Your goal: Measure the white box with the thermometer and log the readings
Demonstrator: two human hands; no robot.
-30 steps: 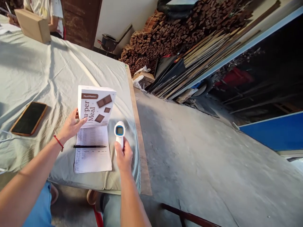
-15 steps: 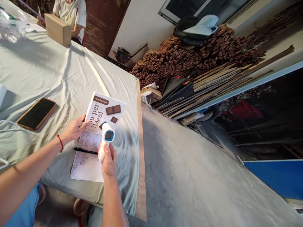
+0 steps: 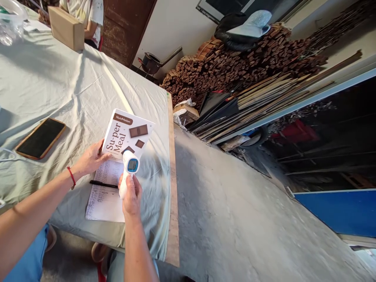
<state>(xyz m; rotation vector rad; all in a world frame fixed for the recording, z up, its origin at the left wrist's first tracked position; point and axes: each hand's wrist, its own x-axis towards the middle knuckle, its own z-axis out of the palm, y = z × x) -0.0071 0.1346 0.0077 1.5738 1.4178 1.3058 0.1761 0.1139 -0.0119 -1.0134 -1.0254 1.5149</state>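
My left hand [image 3: 93,157] grips the lower left edge of a white "Su-per Meal" box [image 3: 125,131] printed with brown chocolate pieces, thumb on its front. In my right hand [image 3: 132,197] is a white infrared thermometer [image 3: 127,174] with a blue-rimmed screen facing me. Its head is in front of the box's lower edge; whether they touch I cannot tell. Beneath both lies an open notebook [image 3: 102,205] with handwritten columns, and a black pen [image 3: 102,183] rests across it. Left of my left hand a phone [image 3: 41,138] lies screen up, its display dark.
A pale cloth covers the table [image 3: 96,94], whose bare wooden edge [image 3: 172,176] runs along the right. A cardboard box [image 3: 66,28] and a clear plastic container [image 3: 11,25] stand at the far left, near a seated person [image 3: 94,17]. Firewood [image 3: 249,58] is stacked by the wall.
The thermometer's screen has turned from dark to a lighter grey. My thumb has shifted slightly down the box, showing more lettering. The whole view has shifted a little.
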